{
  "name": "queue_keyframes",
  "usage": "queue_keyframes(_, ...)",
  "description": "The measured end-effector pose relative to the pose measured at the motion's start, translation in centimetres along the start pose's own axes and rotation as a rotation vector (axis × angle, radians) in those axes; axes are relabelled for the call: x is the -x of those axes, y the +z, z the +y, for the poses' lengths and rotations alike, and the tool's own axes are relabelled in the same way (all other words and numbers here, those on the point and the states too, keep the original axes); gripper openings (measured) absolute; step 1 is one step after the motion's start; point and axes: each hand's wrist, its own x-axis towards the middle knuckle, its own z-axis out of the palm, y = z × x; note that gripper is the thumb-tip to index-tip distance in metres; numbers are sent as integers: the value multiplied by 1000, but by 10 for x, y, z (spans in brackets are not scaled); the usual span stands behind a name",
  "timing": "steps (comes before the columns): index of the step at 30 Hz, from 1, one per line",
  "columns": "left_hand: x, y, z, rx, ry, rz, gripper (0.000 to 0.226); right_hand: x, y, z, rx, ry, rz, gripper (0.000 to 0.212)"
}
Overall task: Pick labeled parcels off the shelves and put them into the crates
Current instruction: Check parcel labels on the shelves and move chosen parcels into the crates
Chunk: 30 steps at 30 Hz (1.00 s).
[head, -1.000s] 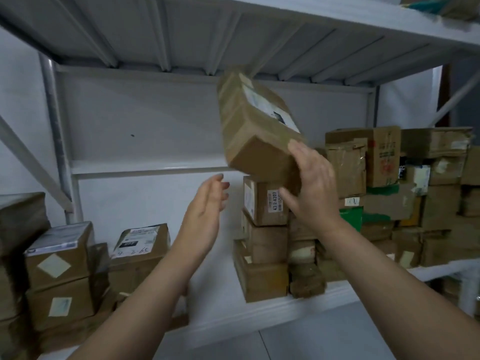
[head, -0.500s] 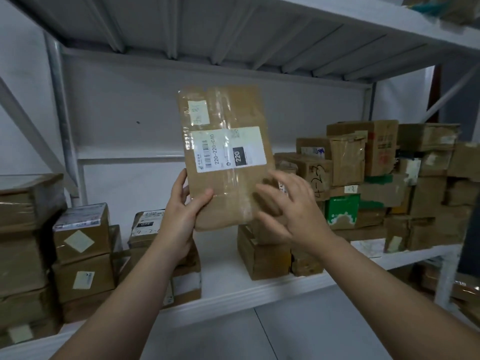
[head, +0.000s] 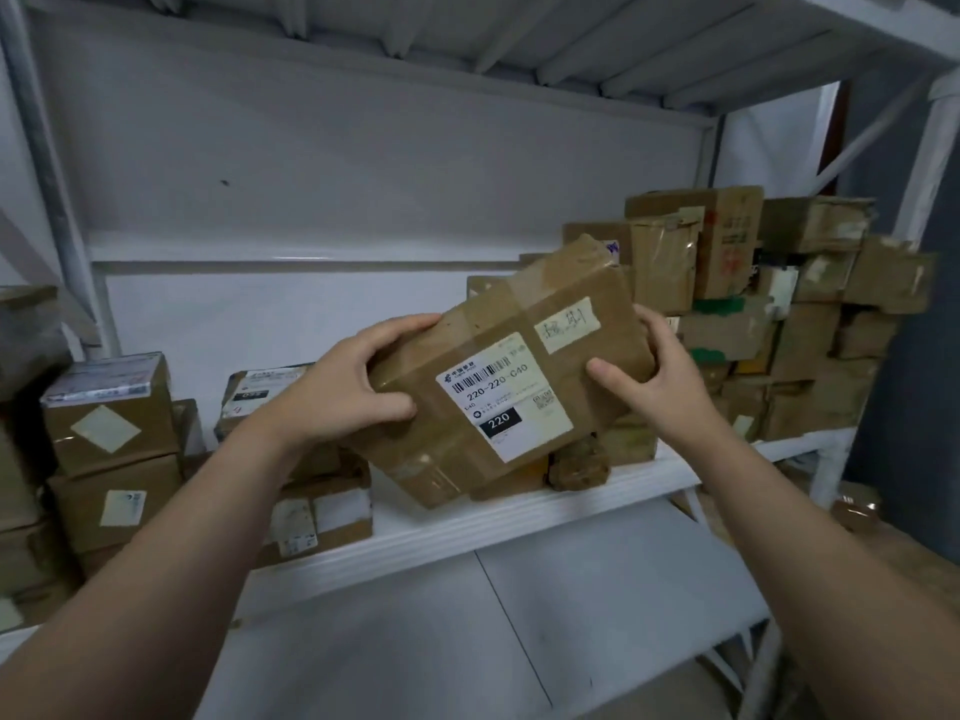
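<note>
A brown taped cardboard parcel (head: 498, 366) with a white shipping label reading 220 is held tilted in front of the white shelf (head: 519, 517). My left hand (head: 353, 387) grips its left end, thumb on the labelled face. My right hand (head: 649, 376) grips its right end, thumb on the face and fingers round the edge. The label faces me. No crate is in view.
Stacked brown parcels (head: 769, 304) fill the shelf's right side. More labelled boxes (head: 111, 407) sit at the left, and a few (head: 317, 506) lie under my left wrist. A shelf deck (head: 467, 39) hangs overhead. A lower white shelf (head: 467, 615) lies below.
The parcel came down from upright at chest height and turned to lie tilted lower. Both hands now grip its ends; a second ago only my right hand held it.
</note>
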Motion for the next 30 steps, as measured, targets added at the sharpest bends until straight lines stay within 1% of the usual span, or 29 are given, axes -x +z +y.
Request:
queue_keyframes(2,-7,6,-2,-113,13,-52,72,11,-4,11,-55,26,34,55)
queue_keyframes(4,-14,14,-4,-276,75,-14,65,21,-3,21,-72,45,139,54)
queue_keyframes(6,-20,27,-9,-479,121,133,62,29,1,30,-51,60,256,57)
queue_keyframes(8,-18,48,-8,-578,117,354,59,35,9,38,-36,78,362,54)
queue_keyframes(9,-16,60,-7,-578,89,459,60,38,13,40,-37,97,404,52)
queue_keyframes(10,-12,72,-5,-556,33,543,67,41,17,41,-39,114,436,50)
queue_keyframes(11,-8,83,-5,-511,-38,601,77,43,21,43,-40,125,458,49)
queue_keyframes(13,2,100,-8,-369,-151,666,95,48,27,44,-44,148,481,46)
queue_keyframes(15,11,111,-15,-243,-212,672,104,53,32,44,-68,172,497,45)
queue_keyframes(17,17,118,-22,-203,-257,651,104,59,35,45,-83,186,495,48)
queue_keyframes(19,21,121,-28,-176,-263,648,102,65,38,46,-85,209,464,56)
queue_keyframes(21,26,122,-32,-167,-241,667,102,70,38,48,-83,232,433,59)
queue_keyframes(27,34,133,-37,-204,-265,645,104,86,37,65,-95,277,446,55)
queue_keyframes(30,34,141,-36,-211,-257,632,104,95,32,72,-99,312,464,45)
